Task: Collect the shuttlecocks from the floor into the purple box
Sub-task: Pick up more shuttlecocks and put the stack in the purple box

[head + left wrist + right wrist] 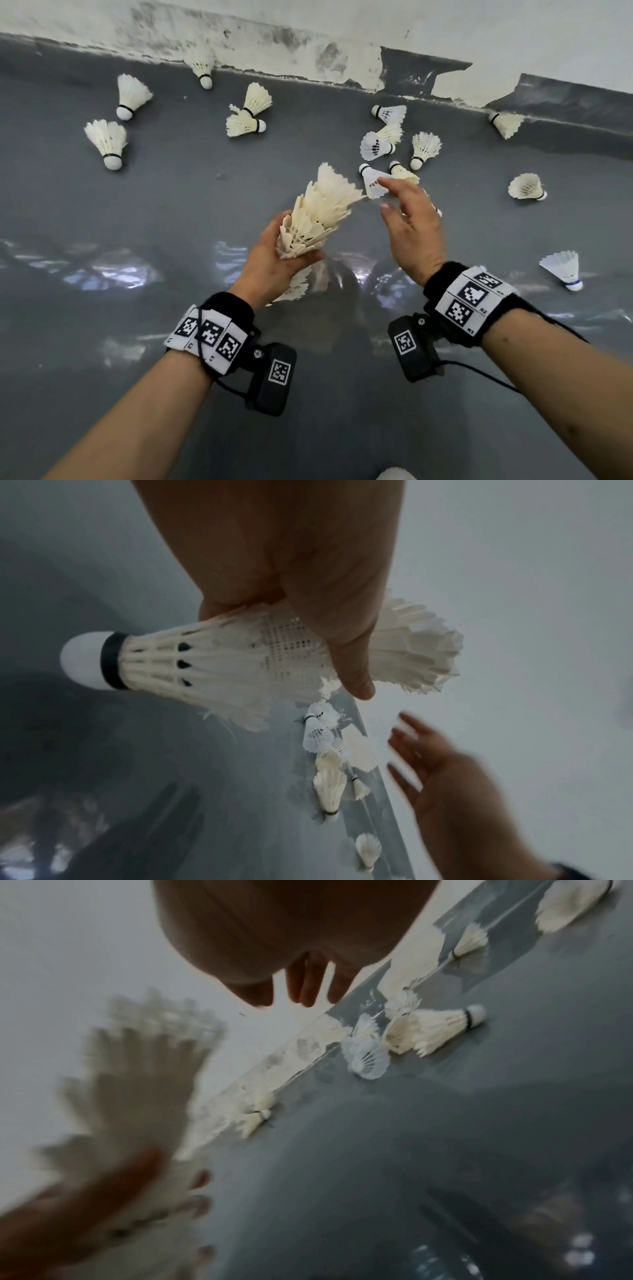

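The left hand point(274, 260) grips a nested stack of shuttlecocks point(317, 214) above the grey floor point(171, 212), thumb and fingers curled around it. Just beside it, the right hand point(412, 226) is empty with its fingers spread. Farther away, loose shuttlecocks point(378, 145) lie scattered near the wall point(479, 41); the purple box is not visible.

Grey glossy floor point(171, 212), streaked with pale glare. Beyond it, white wall point(479, 34), stained dark and flaking above grey skirting strip point(565, 102) along its foot.
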